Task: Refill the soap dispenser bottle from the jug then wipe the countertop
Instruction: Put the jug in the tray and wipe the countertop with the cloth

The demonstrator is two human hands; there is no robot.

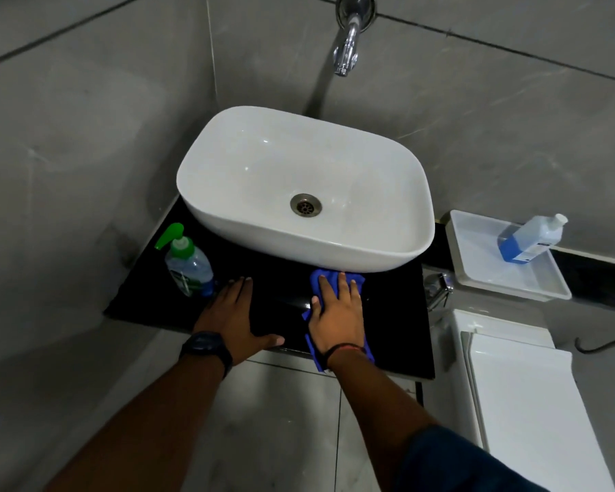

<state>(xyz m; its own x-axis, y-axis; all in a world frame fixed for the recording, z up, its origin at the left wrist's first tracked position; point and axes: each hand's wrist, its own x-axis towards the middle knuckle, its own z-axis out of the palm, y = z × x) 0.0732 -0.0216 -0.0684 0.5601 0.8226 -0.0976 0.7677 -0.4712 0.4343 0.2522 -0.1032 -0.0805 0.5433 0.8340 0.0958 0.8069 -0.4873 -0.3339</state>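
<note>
Two hands on the bench (398,314) | right hand (338,314) flat, pressing blue cloth (334,280) below basin (306,186) | left hand (233,310) flat, empty, just right of soap dispenser bottle (189,268) | jug (526,239) in tray right of basin | risk: a leftward wipe could topple the bottle.

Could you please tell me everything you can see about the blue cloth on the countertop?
The blue cloth looks like soft, slightly crumpled fabric in a bright royal blue. It lies flat on the glossy black countertop, running from the foot of the white basin back to the counter's front edge, where one end hangs a little over. The right hand presses on it, palm down with fingers spread, covering its middle. The left hand rests on bare counter beside it, not touching it.
</note>
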